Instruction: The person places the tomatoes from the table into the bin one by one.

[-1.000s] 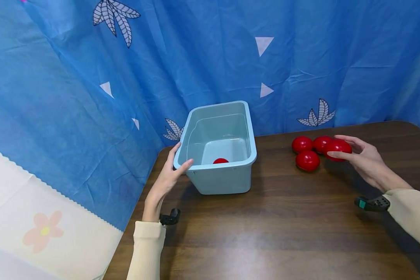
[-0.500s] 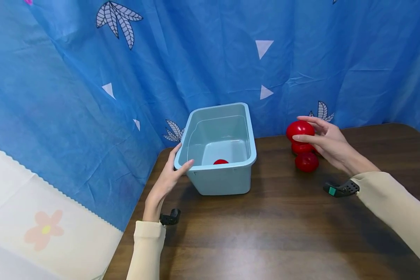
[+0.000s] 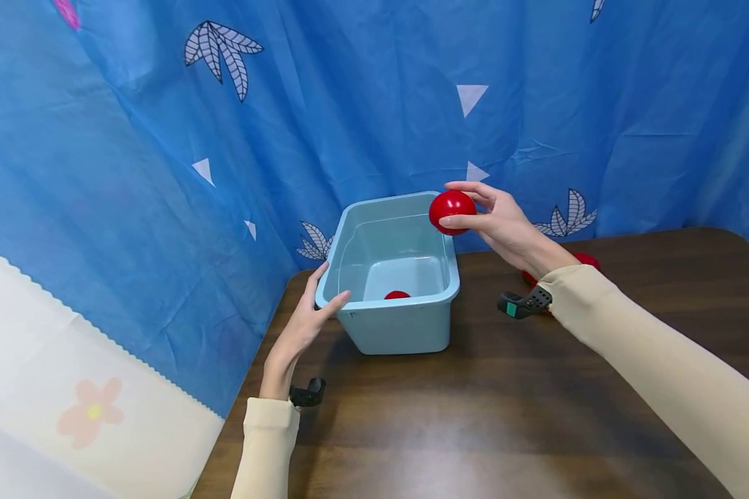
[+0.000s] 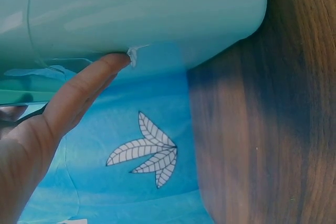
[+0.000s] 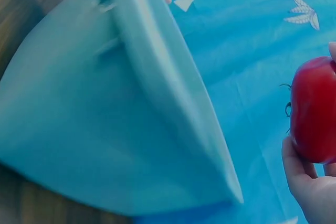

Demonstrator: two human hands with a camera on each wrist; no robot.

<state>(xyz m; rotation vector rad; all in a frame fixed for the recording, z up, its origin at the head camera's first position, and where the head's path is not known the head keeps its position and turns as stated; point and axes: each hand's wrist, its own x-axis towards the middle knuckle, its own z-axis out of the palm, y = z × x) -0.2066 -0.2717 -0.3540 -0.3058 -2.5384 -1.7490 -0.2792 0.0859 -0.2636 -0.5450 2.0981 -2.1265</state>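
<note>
Just off the bin rim (image 3: 406, 302), tomato (image 3: 452, 206)

- Light-blue bin (image 3: 399, 329): rectangular, open-topped, upright.
- Red tomato (image 3: 453, 202): glossy, with curled sepals, pinched in the right hand (image 3: 505, 225) by the bin's right rim.
- Second tomato (image 3: 397, 294): inside the bin, partly hidden by its near wall.

Blue curtain (image 3: 374, 111) — brown wooden table (image 3: 449, 409)

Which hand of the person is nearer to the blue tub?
Left. The left hand holds the blue tub at its near left corner; the right hand, with a red tomato, is raised beside the tub's right rim, not touching it.
</note>
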